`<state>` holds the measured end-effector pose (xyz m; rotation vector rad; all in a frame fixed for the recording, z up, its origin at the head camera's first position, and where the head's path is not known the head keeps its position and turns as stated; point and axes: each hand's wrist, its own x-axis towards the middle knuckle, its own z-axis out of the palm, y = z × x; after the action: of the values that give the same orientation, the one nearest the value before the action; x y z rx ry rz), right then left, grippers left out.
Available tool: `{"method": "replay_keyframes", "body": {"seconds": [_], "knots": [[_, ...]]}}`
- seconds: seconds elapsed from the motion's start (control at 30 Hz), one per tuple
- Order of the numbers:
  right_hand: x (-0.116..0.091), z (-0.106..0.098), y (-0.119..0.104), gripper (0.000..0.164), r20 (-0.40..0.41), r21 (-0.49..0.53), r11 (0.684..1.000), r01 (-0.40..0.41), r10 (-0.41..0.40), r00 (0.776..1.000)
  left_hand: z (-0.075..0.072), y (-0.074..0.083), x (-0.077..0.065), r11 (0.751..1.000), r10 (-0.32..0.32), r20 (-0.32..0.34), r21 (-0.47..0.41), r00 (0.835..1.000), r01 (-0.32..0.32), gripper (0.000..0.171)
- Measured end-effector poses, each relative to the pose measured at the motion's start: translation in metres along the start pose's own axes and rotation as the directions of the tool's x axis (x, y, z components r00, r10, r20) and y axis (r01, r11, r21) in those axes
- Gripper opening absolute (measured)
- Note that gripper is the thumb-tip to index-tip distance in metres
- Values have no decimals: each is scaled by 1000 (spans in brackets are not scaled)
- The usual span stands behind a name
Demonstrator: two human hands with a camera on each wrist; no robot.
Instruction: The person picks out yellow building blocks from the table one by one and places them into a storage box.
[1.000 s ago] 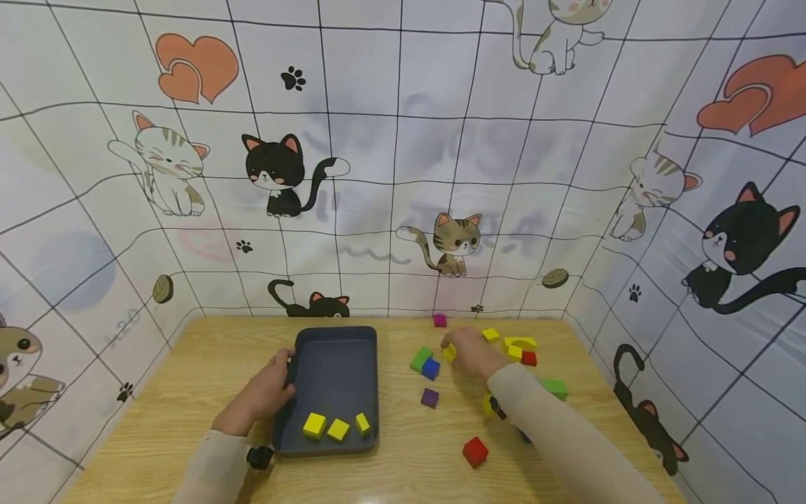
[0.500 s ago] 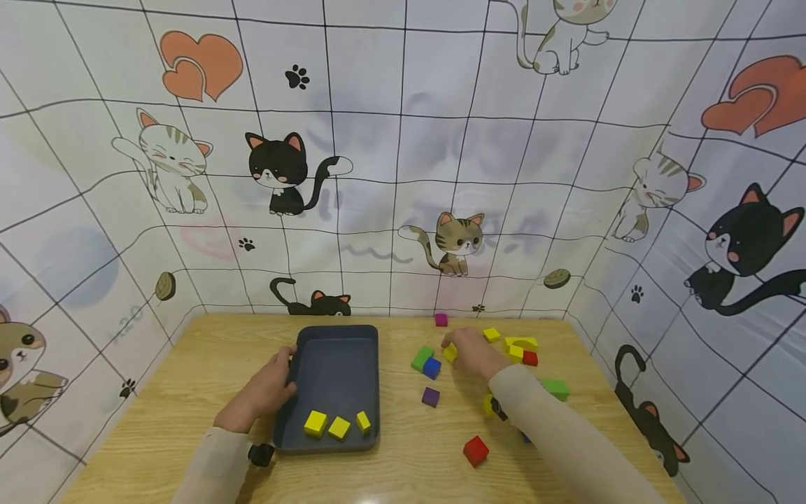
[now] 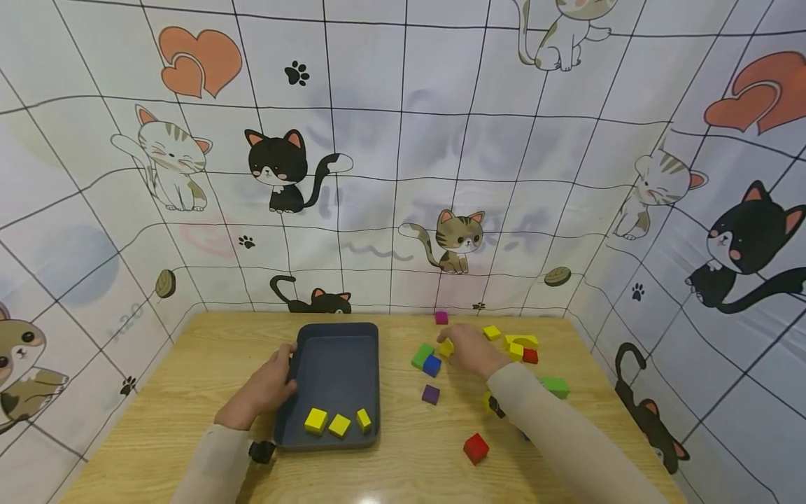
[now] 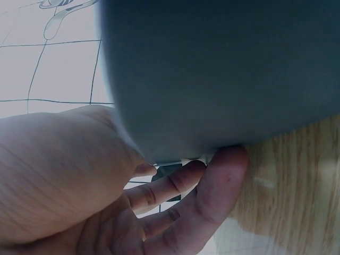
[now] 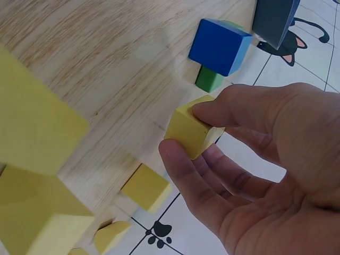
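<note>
My left hand (image 3: 261,392) holds the left side of a dark grey tray (image 3: 334,364). In the left wrist view, bent fingers touch the tray's outer wall (image 4: 212,79); its inside is hidden there. Three yellow blocks (image 3: 315,421) lie at the tray's near end. My right hand (image 3: 474,350) pinches a yellow block (image 5: 188,127) between thumb and fingertips, at the back right of the table. Beside it stand a green block (image 3: 422,355) and a blue block (image 3: 432,365), close together. Another yellow block (image 5: 146,187) lies near my fingers in the right wrist view.
A purple block (image 3: 431,395) and a red block (image 3: 476,449) lie right of the tray. A magenta block (image 3: 441,318) sits at the table's back edge. Several yellow blocks, a small red block (image 3: 530,356) and a green block (image 3: 555,387) lie farther right. My right forearm partly covers some blocks.
The right hand has shifted slightly left with the pinched yellow block, whose face shows more now. The left hand and tray stay in place; the head view tilts a little.
</note>
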<state>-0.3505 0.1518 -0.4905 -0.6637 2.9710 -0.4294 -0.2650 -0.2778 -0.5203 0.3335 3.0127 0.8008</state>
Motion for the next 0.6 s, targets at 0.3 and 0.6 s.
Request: {"method": "replay_keyframes", "body": {"seconds": [0.3,0.6], "knots": [[-2,-3,-8,39,-28,1,1000,16,-16,999,0,1,0,1000,-6,9,-5,1000,6,69],[-2,-3,-17,36,-52,63,996,64,-61,997,-3,5,-2,1000,5,7,-5,1000,-5,68]]}}
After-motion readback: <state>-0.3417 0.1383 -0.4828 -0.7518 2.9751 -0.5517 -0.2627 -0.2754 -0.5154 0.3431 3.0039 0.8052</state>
